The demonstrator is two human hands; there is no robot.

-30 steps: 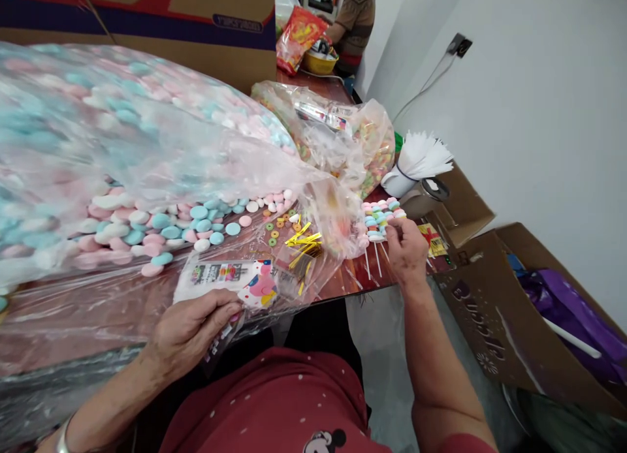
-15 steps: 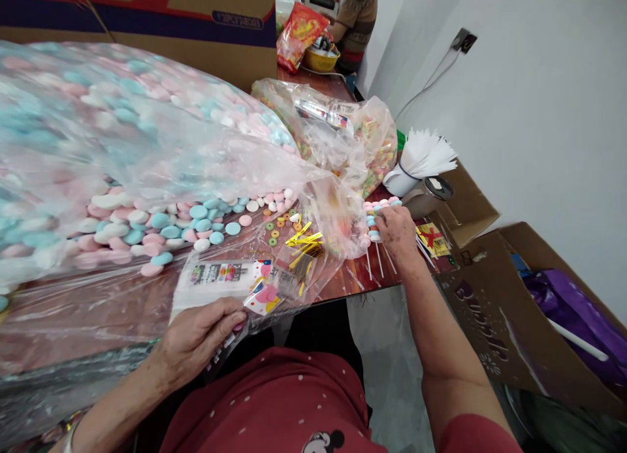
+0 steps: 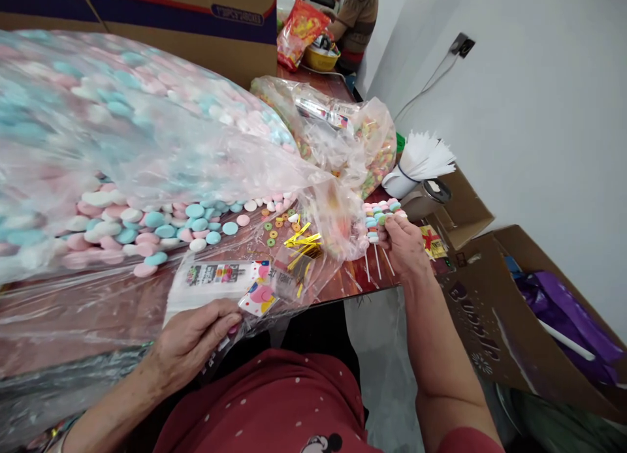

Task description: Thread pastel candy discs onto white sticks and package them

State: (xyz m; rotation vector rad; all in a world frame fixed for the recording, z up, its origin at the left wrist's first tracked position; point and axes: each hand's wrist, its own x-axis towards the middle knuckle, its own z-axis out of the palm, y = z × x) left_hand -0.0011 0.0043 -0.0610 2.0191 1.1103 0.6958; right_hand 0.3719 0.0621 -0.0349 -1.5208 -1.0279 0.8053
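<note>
Right hand [image 3: 407, 249] shifted slightly back, baring more candy skewers [image 3: 373, 222], its grip unclear, left hand [image 3: 196, 341] still pinching a printed bag [image 3: 257, 299]

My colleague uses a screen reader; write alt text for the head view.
A person's right hand touches pastel sweets on white sticks, while the left hand pinches printed plastic packaging. A large clear bag of sweets lies beyond.

Skewers [image 3: 376, 219] are showing pink and blue near the right edge of the red-brown table [image 3: 353, 280], ties [image 3: 304, 243] gold by its front; white dots are speckling a red shirt [image 3: 274, 401]
</note>
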